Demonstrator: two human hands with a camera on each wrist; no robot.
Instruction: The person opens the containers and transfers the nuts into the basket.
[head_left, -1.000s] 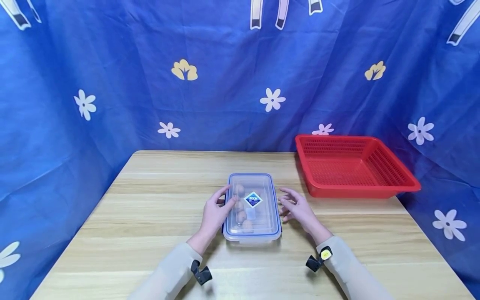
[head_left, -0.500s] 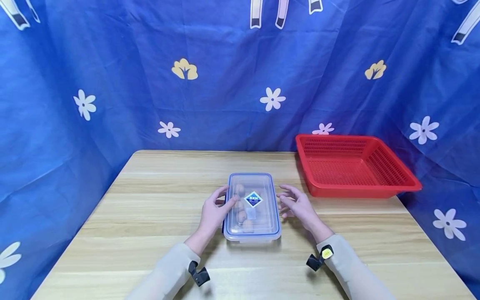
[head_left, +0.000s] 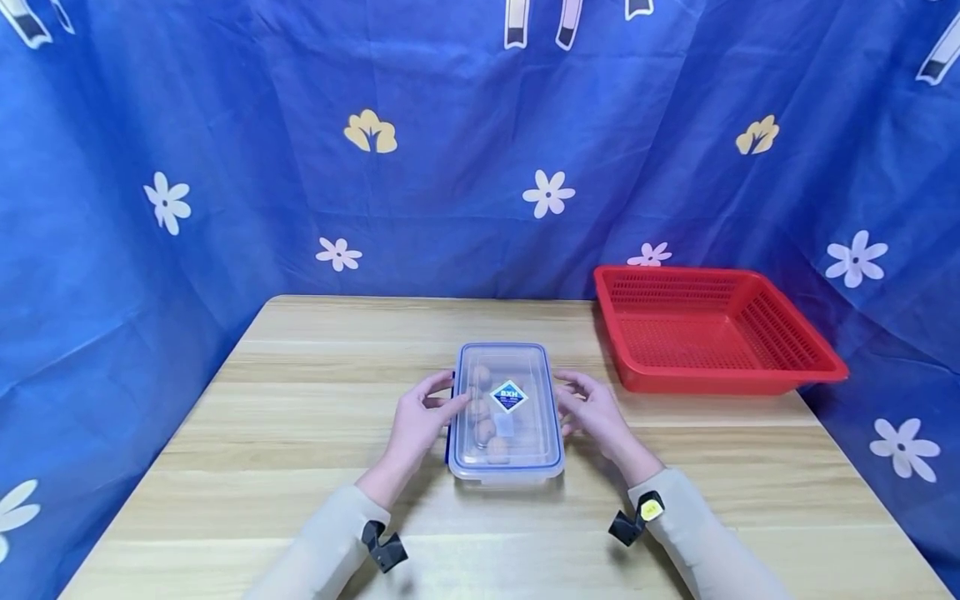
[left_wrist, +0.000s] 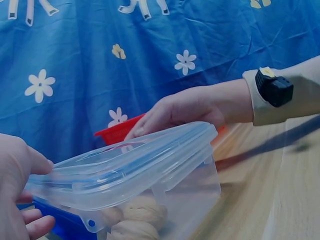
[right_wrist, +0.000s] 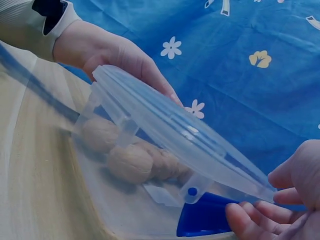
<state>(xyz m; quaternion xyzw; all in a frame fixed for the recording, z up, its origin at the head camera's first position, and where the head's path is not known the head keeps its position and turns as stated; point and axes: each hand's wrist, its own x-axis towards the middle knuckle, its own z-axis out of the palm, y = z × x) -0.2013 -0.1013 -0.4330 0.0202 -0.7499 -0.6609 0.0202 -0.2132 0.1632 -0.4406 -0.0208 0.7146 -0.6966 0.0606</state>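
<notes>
A clear plastic food container (head_left: 480,471) with a blue-rimmed lid (head_left: 525,367) stands in the middle of the table. Through its walls show several walnuts (right_wrist: 131,162). My left hand (head_left: 416,421) grips its left side, thumb on the lid's top and fingers down the side. Along the right side, my right hand (head_left: 592,412) has its thumb and fingers curled at the lid's edge. In the right wrist view a blue side latch (right_wrist: 205,215) hangs folded down beside my right fingers. Another blue latch (left_wrist: 62,222) is folded down by my left fingers.
A red perforated plastic basket (head_left: 693,379) stands at the back right of the wooden table (head_left: 300,375). A blue patterned cloth (head_left: 450,167) hangs behind and at both sides. Each wrist wears a small black camera mount (head_left: 384,546).
My right fingers have come closer to the container's right edge. My left wrist has shifted slightly left, and a strip of blue shows along the container's left side. The container stays in place.
</notes>
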